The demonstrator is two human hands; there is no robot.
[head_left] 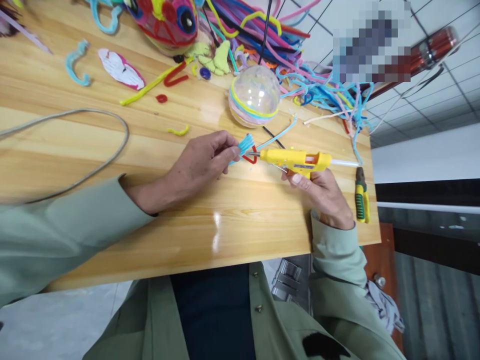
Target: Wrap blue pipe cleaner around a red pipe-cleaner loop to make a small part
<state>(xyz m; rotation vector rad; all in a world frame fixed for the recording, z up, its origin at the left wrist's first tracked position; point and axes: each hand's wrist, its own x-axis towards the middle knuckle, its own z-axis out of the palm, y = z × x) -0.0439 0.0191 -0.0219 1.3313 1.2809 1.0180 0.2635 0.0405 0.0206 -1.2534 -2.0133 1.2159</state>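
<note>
My left hand [204,159] pinches a small light blue fuzzy piece [246,143] between thumb and fingers over the wooden table [210,230]. In my right hand [322,192] is a yellow glue gun [290,159], its metal nozzle pointing left at the blue piece. A clear glue stick [345,163] sticks out of the gun's back end. A bent red pipe cleaner [250,157] lies by the nozzle, partly behind it; whether it touches the blue piece I cannot tell. Just beyond my hands stands a clear ball [255,95] with yellow, blue and pink bands.
Pliers [361,197] lie near the right edge. A heap of pipe cleaners [322,90] spreads along the back, beside a colourful round figure [165,22]. A grey cable [123,132] loops at the left. A yellow pipe cleaner [146,90] and small cut pieces lie at the back left.
</note>
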